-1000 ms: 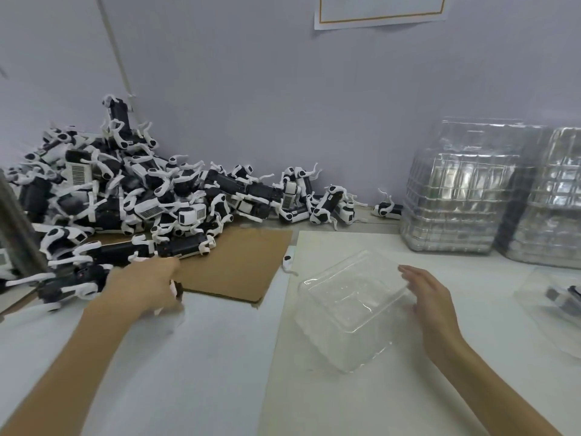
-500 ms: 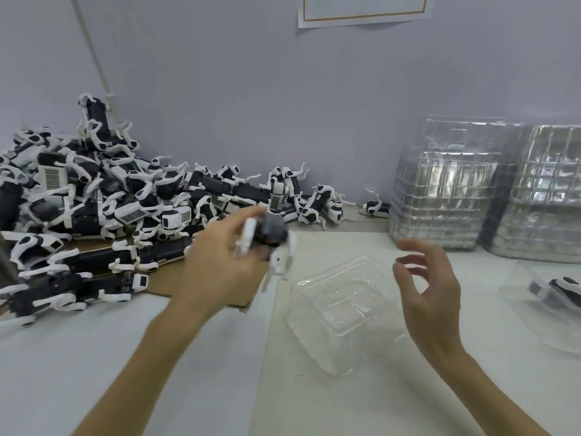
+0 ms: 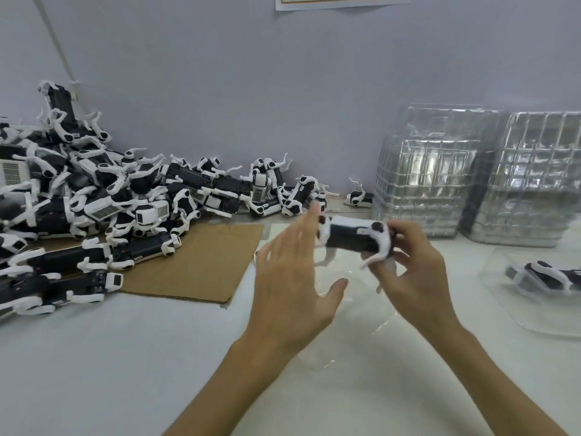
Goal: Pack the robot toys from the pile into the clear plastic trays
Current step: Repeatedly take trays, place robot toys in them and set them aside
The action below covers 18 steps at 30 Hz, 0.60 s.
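A black-and-white robot dog toy is held level in the air above a clear plastic tray, which my hands mostly hide. My right hand grips the toy's right end with curled fingers. My left hand is spread, fingers straight, its fingertips at the toy's left end. A big pile of the same toys covers the table's left side against the wall.
Two tall stacks of clear trays stand at the back right. A packed tray with a toy lies at the right edge. A brown cardboard sheet lies under the pile's near edge.
The toy has passed from my left hand to my right hand and moved right, over the tray. My left hand has opened; the right one has closed round the toy.
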Available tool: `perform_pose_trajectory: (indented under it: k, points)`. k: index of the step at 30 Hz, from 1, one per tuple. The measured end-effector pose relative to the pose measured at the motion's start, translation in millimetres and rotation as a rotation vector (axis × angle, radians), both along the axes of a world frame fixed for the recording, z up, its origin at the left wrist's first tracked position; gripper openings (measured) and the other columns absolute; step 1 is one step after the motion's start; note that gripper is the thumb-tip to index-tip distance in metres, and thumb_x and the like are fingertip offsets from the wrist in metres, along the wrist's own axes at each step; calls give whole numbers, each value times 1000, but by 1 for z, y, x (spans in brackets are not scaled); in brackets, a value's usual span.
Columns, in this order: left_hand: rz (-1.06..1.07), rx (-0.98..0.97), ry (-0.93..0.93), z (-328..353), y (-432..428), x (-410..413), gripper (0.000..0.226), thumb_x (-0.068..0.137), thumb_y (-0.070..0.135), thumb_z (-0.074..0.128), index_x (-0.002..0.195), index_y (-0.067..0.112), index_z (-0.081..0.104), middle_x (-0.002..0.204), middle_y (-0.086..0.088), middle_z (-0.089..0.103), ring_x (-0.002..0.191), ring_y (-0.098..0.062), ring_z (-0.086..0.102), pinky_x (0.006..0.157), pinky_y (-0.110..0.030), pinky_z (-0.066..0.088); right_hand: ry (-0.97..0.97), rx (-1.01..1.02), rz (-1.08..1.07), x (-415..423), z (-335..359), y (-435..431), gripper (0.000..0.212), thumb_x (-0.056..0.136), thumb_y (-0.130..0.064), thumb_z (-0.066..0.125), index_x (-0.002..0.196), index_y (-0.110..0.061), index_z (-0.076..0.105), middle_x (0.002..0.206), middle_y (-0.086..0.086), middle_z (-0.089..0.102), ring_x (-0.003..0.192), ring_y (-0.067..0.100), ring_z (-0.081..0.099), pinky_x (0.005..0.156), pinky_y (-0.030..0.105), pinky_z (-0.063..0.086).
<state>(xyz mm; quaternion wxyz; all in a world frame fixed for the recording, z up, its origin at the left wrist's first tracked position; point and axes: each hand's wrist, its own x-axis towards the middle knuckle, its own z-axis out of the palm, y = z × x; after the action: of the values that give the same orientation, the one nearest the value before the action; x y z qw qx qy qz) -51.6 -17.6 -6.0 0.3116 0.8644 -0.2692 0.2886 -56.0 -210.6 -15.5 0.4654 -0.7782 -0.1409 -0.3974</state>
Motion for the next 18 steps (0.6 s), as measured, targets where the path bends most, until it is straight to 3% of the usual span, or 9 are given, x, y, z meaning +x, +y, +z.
perform_pose_trajectory:
  k: [2,4,7,9,12,14,16,18]
  points:
    - [34,-10,154,-17,15,2,112,72,70,65,157,38,0,157,13,26,143,-12,30,115,-40,30,109,200,18,3,3,-12,32,82,-9,80,101,-23,58,95,-14,70,85,8,73,67,21,58]
    - [-17,-37,411,-31,30,9,118,62,80,65,153,48,-3,155,18,21,143,-8,27,115,-39,32,181,350,69,4,6,-25,28,82,-13,81,98,-21,60,95,-10,72,85,14,75,67,25,61]
    - [-187,-187,689,-41,49,25,106,66,65,79,146,54,10,143,20,38,137,-1,37,114,-31,34,267,410,188,2,8,-33,34,75,-28,82,101,-19,61,93,-3,75,87,19,74,60,18,55]
    - [-278,-253,732,-41,59,32,91,73,49,79,145,51,22,139,18,48,135,3,41,114,-27,33,307,367,213,2,6,-30,36,74,-28,86,101,-22,64,93,-1,75,85,21,73,54,15,50]
    - [-382,-308,796,-40,68,37,74,81,37,70,146,43,36,140,22,53,137,4,41,117,-30,31,355,196,228,0,-2,-15,27,73,-28,78,97,-28,65,92,-8,73,90,13,69,66,21,54]
    - [-417,-331,826,-40,71,36,64,84,30,65,144,42,44,141,28,52,136,8,41,114,-26,34,387,66,259,-1,-9,-4,25,76,-29,80,96,-29,64,92,-14,71,93,6,67,68,18,53]
    - [-414,-366,814,-38,73,37,57,88,24,62,141,42,49,137,28,55,132,10,44,106,-17,39,427,-66,281,-2,-16,4,23,81,-26,81,94,-31,63,96,-18,70,100,0,64,73,16,49]
    - [-397,-384,781,-39,75,40,48,96,12,60,137,37,56,137,24,58,133,8,44,107,-17,38,475,-166,204,0,-19,6,26,82,-28,81,97,-39,63,104,-26,64,111,-3,55,85,22,42]
